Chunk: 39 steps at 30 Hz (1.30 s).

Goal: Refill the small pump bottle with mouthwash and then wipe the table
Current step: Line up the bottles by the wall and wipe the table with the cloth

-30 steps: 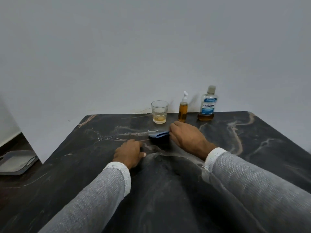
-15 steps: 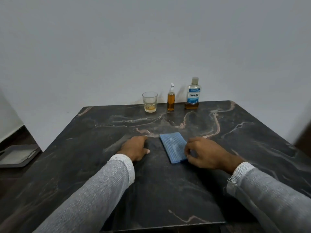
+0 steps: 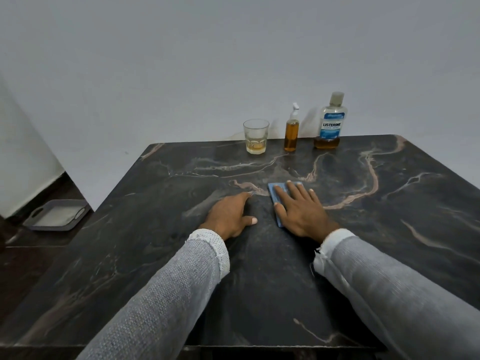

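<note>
A folded blue cloth (image 3: pixel 275 196) lies flat in the middle of the dark marble table (image 3: pixel 376 229). My right hand (image 3: pixel 301 211) presses flat on it with fingers spread, covering most of the cloth. Just left of it, my left hand (image 3: pixel 231 216) rests palm-down on the bare tabletop and holds nothing. At the far edge stand the small pump bottle (image 3: pixel 291 131) full of amber liquid and, to its right, the mouthwash bottle (image 3: pixel 330 123) with only a little amber liquid at its bottom.
A glass tumbler (image 3: pixel 255 136) with a little pale liquid stands left of the pump bottle. A grey tray (image 3: pixel 55 215) lies on the dark floor to the left of the table. A plain white wall rises behind.
My right hand has gone from pinching the cloth's right edge to lying flat on top of it. The cloth has shifted slightly away from me. The left hand has stayed put.
</note>
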### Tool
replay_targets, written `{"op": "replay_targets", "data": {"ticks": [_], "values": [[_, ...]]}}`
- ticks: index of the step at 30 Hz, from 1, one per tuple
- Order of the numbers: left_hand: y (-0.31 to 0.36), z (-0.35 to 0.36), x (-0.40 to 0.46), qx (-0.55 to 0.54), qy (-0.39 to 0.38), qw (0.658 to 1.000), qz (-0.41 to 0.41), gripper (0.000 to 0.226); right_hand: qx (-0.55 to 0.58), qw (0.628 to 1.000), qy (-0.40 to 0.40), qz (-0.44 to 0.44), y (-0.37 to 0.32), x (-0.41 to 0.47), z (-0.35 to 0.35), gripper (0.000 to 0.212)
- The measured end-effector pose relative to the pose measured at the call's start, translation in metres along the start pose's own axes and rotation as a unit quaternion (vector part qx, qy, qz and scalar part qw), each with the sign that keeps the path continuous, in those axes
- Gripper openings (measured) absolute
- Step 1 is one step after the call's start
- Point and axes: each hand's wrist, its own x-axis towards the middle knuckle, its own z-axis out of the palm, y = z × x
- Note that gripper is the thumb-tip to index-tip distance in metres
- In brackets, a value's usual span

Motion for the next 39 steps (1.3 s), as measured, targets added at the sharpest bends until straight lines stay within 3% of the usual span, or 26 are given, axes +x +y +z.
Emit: {"op": "replay_targets", "data": {"ticks": [7, 11, 15, 22, 25, 29, 33, 39], "values": [[-0.001, 0.005, -0.001, -0.043, 0.007, 0.999, -0.005, 0.074, -0.013, 0.999, -0.018, -0.048, -0.03, 0.024, 0.003, 0.057], [-0.011, 0.001, -0.005, -0.108, 0.024, 0.994, -0.014, 0.067, -0.003, 0.994, -0.021, -0.107, -0.034, -0.005, 0.002, 0.056], [-0.025, -0.009, -0.003, -0.096, 0.045, 0.994, -0.032, 0.068, -0.004, 0.988, 0.022, -0.151, -0.021, -0.047, -0.002, 0.055], [-0.041, -0.022, 0.004, -0.036, -0.029, 0.999, -0.029, 0.078, 0.004, 0.995, 0.089, -0.036, 0.032, -0.032, -0.008, 0.047], [-0.046, -0.031, 0.011, -0.027, -0.051, 0.998, -0.026, 0.069, 0.014, 0.998, 0.056, 0.022, 0.038, 0.007, -0.009, 0.053], [-0.056, -0.041, 0.015, -0.13, -0.031, 0.991, -0.024, 0.053, -0.004, 0.999, 0.005, 0.043, 0.012, 0.048, -0.004, 0.06], [-0.059, -0.044, 0.016, -0.23, 0.036, 0.972, -0.026, 0.044, -0.017, 1.0, -0.006, -0.023, -0.028, 0.052, 0.001, 0.06], [-0.054, -0.046, 0.015, -0.263, 0.096, 0.96, -0.024, 0.041, -0.019, 0.984, -0.002, -0.175, -0.059, 0.002, 0.008, 0.059]]}}
